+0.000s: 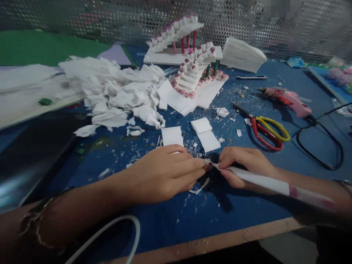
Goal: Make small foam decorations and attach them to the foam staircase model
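Note:
Near the front middle of the blue table, my left hand (162,174) is closed, its fingertips pinching a small whitish piece of paper (208,161) that is mostly hidden. My right hand (246,161) grips a white pen (261,180) with a pinkish tip and a see-through, reddish rear end. The pen tip points left and meets the small piece, or nearly does. Just beyond my left hand lie a white paper square (172,136) and a creased white paper strip (206,135).
Crumpled white paper (118,88) lies heaped at back left. A white model staircase (192,73) with pinkish-red trim stands behind. Scissors (266,132) with red and yellow handles and a pink glue gun (291,102) lie right. A white cable (121,220) loops in front.

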Motion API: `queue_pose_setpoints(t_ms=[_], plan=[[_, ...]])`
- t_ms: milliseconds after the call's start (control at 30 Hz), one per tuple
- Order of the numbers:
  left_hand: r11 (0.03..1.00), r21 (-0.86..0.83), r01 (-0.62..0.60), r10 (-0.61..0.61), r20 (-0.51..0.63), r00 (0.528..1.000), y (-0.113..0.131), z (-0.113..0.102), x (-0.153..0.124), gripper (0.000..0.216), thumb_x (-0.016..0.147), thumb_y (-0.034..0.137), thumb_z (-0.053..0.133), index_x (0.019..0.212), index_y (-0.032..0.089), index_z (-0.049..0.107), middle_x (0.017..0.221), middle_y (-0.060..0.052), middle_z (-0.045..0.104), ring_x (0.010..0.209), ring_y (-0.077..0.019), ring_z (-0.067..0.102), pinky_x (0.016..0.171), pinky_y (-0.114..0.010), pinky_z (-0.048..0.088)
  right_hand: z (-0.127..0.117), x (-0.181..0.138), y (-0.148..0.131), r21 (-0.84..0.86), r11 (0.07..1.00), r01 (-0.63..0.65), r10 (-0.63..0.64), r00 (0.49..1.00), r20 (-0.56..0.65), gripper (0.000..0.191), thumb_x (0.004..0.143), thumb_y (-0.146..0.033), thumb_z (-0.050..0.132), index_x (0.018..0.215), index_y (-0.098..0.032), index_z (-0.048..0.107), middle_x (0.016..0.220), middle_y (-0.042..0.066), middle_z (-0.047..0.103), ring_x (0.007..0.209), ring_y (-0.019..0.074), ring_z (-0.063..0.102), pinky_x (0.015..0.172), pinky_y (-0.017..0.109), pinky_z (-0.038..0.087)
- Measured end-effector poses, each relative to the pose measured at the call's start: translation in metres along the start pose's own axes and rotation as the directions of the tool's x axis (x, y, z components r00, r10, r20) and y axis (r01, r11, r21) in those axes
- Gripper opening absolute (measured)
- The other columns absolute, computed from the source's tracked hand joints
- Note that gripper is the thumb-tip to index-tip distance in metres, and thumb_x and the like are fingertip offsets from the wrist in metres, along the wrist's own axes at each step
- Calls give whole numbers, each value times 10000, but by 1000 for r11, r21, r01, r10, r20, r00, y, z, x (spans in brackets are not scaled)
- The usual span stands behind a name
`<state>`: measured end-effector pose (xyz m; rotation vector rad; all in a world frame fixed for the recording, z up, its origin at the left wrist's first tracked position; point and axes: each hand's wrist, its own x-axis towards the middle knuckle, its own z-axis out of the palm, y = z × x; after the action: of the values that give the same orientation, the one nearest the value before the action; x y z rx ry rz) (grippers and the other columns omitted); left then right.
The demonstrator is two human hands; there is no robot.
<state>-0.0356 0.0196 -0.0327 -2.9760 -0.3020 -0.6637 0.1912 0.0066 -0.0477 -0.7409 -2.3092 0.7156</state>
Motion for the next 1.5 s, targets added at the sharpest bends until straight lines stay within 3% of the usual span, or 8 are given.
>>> queue_pose_setpoints(t_ms=[100,267,433,567,700,1500], plan=[[1000,-2,-14,14,7,1000,0,-1,-1,219,893,144,425,933,100,636,949,-58,709,702,-146,632,665,-290,482,0,1,0,-14,1000,-16,17,999,39,55,782,-138,515,747,-173,490,675,-14,564,608,69,531,566,168,419],[1000,17,-11,11,-4,1000,1,-1,-1,210,888,128,431,921,105,637,948,-47,712,675,-138,631,648,-284,486,-1,1,0,33,999,-37,37,999,-1,27,789,-157,522,776,-168,501,680,-11,574,609,68,538,568,170,426],[1000,28,-4,4,-15,1000,2,0,-2,217,894,140,425,936,122,637,914,-40,714,672,-133,624,651,-280,484,-3,2,-1,42,995,-95,92,993,77,44,791,-161,522,758,-162,494,675,-16,569,595,58,527,553,161,417],[1000,12,-2,2,-3,1000,1,0,-2,202,883,129,444,927,112,641,904,-44,715,663,-137,630,645,-277,481,-4,3,-2,63,992,-105,103,994,30,44,791,-172,533,774,-159,494,677,-19,571,598,55,526,562,159,416],[1000,0,-4,4,13,1000,1,-2,-1,207,879,120,443,939,97,640,907,-54,714,663,-144,632,629,-279,485,-5,3,-2,63,989,-130,125,989,84,61,790,-168,530,747,-156,488,657,-23,563,576,48,514,540,149,400],[1000,11,-26,26,24,999,0,-3,0,211,891,132,423,941,98,625,897,-63,715,635,-141,634,596,-277,498,-7,5,-1,107,962,-251,238,964,119,90,822,-222,514,767,-162,475,672,-29,549,587,51,498,537,157,383]])
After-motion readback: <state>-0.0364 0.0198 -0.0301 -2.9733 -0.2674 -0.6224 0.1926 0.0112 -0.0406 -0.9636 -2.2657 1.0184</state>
